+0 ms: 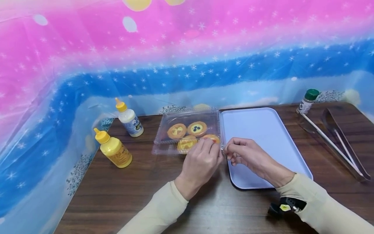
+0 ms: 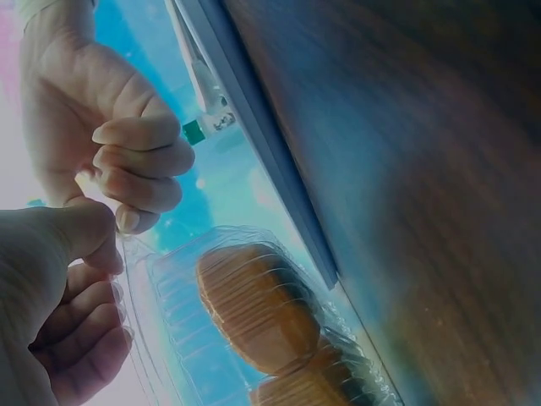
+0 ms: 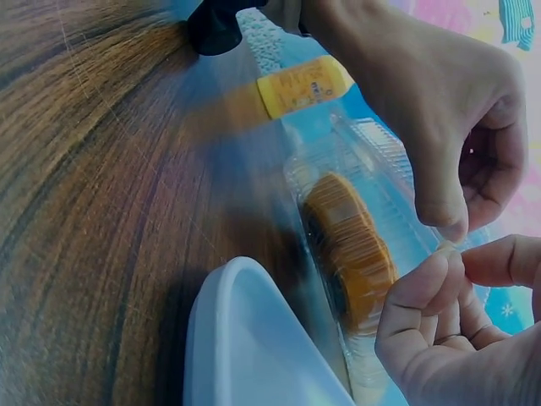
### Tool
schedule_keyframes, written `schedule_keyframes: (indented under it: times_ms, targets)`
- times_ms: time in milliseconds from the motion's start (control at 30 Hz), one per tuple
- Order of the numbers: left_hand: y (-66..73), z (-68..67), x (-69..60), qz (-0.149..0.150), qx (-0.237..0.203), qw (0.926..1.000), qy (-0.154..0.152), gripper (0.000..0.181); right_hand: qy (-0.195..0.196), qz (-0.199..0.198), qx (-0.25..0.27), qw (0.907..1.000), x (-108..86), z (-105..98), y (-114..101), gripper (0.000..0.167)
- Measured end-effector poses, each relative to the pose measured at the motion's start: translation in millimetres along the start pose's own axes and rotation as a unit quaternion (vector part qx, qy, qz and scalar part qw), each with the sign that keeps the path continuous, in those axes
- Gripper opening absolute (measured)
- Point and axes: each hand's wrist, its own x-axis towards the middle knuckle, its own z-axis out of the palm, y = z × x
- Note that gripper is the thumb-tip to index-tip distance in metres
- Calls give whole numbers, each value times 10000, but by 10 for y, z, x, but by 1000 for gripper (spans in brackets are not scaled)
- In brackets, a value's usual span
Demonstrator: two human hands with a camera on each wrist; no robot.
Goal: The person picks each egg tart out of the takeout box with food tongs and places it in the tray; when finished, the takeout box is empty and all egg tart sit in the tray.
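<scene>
Table [image 1: 122, 201]: is showing dark brown wood with long streaks.
Yellow bottle [image 1: 118, 151]: is standing on the left, wearing a pointy yellow cap.
White bottle [image 1: 130, 123]: is standing behind the yellow one, showing a blue label and wearing a yellow cap with an orange tip.
Tray [image 1: 257, 125]: is lying flat, showing its pale blue-purple colour and round corners.
Little jar [image 1: 306, 105]: is standing by the back edge on the right, wearing a green lid.
Tongs [image 1: 363, 177]: are lying spread apart, pointing toward the back, near the jar.
Cloth [image 1: 187, 65]: is hanging behind, showing pink, blue and white snowflakes.
</scene>
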Motion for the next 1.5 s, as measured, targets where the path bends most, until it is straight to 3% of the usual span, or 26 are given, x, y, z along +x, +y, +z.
schedule_keyframes:
  times_ms: [400, 533, 733, 1000, 1233, 1500]
  targets:
    - [-21, -10, -18, -330, -398, 9981, -324, 9, -539, -119, 407, 9976, 77, -105, 61, 17]
    - [-22, -9, -12, -314, -410, 9978, -413, 9, -589, -155, 481, 9970, 76, -131, 50, 25]
    - [-3, -7, -13, -152, -421, 9979, -472, 9, -709, -101, 675, 9951, 53, -95, 52, 19]
    - [9, -12, -16, -93, -353, 9981, -503, 10, -510, -75, 636, 9966, 28, -26, 56, 14]
    - [6, -21, 11, -168, -665, 9972, -293, 7, -246, -104, 422, 9988, 52, -14, 122, 11]
    - [-38, -29, 26, -233, -841, 9956, -331, 4, -596, -67, 361, 9975, 87, -97, 123, 14]
